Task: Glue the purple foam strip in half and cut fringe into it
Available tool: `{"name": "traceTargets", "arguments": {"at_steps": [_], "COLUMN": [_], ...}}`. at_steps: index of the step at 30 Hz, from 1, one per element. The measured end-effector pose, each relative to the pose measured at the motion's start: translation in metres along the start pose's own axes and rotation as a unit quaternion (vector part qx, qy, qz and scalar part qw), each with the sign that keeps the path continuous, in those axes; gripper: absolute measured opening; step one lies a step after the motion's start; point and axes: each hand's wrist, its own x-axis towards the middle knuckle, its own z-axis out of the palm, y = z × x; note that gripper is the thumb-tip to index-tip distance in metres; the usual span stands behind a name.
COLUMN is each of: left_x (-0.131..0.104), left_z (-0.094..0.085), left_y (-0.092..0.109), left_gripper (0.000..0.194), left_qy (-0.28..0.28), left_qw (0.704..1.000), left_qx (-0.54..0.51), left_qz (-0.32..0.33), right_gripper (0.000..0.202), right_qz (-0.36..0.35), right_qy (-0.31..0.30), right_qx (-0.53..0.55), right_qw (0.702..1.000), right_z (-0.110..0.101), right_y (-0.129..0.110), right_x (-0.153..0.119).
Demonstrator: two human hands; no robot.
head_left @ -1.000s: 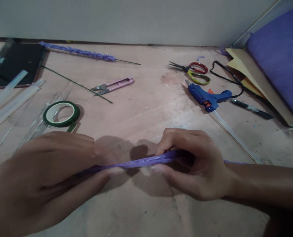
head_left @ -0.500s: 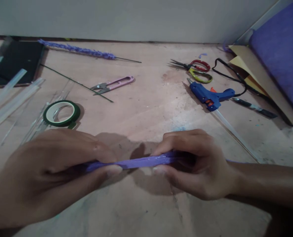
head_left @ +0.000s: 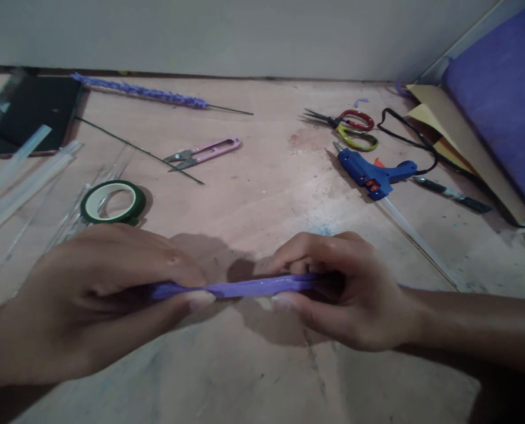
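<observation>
A narrow purple strip (head_left: 244, 288) stretches level between both hands above the table, with a few shiny spots on its right part. My left hand (head_left: 125, 300) pinches its left part between thumb and fingers. At the other side, my right hand (head_left: 342, 291) grips the strip with the thumb below and the fingers above. Both ends of the strip are partly hidden inside the hands. A roll of green tape (head_left: 142, 203) lies just beyond my left hand. The blue glue gun (head_left: 370, 172), a clear stick in its back, rests beyond my right hand.
Pink snips (head_left: 213, 152) touch a thin green wire (head_left: 121, 140). Behind them lies a fuzzy purple stem (head_left: 151, 93). Red-and-yellow scissors (head_left: 339, 122) and a marker (head_left: 452, 194) are at the right, near a purple bundle (head_left: 501, 100). Clear sticks (head_left: 23, 188) and a black phone (head_left: 39, 115) lie left.
Both hands and the strip have shifted very slightly up in the view. The right fingers have moved a little on the strip's upper edge.
</observation>
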Motion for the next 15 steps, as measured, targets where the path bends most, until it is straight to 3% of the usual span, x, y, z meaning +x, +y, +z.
{"name": "traceTargets", "arguments": {"at_steps": [15], "left_x": [0.0035], "left_z": [0.0028], "left_y": [-0.0001], "left_gripper": [0.017], "left_qy": [-0.002], "left_qw": [0.999], "left_qx": [-0.046], "left_qz": [0.007], "right_gripper": [0.007], "right_qz": [-0.038], "right_qy": [0.000], "right_qx": [-0.046], "right_qw": [0.998], "right_z": [-0.0017], "right_y": [0.0021], "right_x": [0.0007]}}
